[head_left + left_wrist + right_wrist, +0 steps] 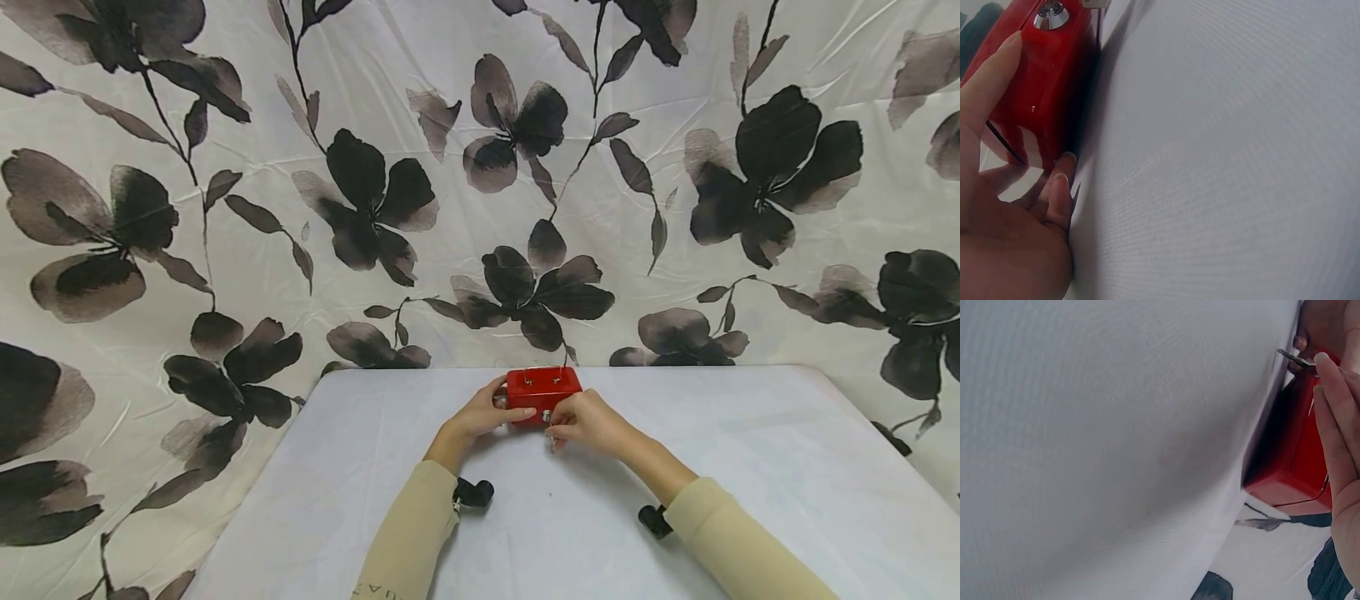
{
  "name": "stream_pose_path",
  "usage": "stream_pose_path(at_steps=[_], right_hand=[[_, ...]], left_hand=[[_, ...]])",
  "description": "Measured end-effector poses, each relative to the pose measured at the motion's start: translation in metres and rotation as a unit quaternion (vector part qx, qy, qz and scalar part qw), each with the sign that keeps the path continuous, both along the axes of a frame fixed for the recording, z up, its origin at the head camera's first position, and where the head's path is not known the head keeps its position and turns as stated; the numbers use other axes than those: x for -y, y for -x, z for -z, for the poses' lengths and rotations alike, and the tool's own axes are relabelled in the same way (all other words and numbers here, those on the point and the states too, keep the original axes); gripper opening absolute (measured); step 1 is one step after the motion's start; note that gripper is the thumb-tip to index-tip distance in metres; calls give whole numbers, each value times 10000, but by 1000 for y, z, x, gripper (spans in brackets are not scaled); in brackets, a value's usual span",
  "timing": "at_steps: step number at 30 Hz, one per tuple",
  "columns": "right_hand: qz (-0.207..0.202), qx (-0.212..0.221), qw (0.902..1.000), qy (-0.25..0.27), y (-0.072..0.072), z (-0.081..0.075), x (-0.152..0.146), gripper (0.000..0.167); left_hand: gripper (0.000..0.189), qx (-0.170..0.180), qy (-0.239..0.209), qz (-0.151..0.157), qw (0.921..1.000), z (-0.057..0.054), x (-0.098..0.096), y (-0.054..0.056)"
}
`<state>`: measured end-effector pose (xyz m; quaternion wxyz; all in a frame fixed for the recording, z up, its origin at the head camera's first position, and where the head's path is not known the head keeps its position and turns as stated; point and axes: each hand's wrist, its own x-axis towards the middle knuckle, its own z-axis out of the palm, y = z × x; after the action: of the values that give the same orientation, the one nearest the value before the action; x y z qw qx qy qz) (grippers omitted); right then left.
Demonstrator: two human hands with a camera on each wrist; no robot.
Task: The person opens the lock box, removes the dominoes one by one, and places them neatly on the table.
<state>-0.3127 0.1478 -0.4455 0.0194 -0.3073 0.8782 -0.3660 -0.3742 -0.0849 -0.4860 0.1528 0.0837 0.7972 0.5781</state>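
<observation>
A small red metal cash box (543,385) stands at the far edge of the table, a wire handle on its lid and a silver lock (1052,17) on its front. My left hand (483,414) grips the box's left end, thumb (1000,72) across the front and fingers low against the side. In front of the box, my right hand (588,423) pinches a key (1294,358) close beside the lock. The key's metal end points down toward the table in the head view. In the right wrist view the fingers cover the lock.
A white cloth covers the table (525,533), whose far edge lies right behind the box. Beyond it hangs a pale curtain (420,250) with dark flowers. Black wrist cameras (474,492) sit at both cuffs.
</observation>
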Motion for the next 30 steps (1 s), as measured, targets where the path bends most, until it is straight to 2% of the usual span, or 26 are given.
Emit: stream_pose_path(at_steps=[6,13,20,25,30], right_hand=[[18,-204,9997,-159,0,2,-2,8],[-235,-246,9992,-204,-2,5,-2,9],[-475,-847,9944,-421,-3,4,0,8],[-358,-1162,9906,-634,-2,4,0,9],[-290,-1407,9878,-601,-2,6,-1,8]], left_hand=[[97,-60,64,8,10000,0,-1,0],[96,-59,81,17,9999,0,0,-2],[92,-151,30,70,9999,-1,-1,-1],[92,-133,14,69,9999,-1,0,-1],[94,-105,-70,76,9999,0,0,-2]])
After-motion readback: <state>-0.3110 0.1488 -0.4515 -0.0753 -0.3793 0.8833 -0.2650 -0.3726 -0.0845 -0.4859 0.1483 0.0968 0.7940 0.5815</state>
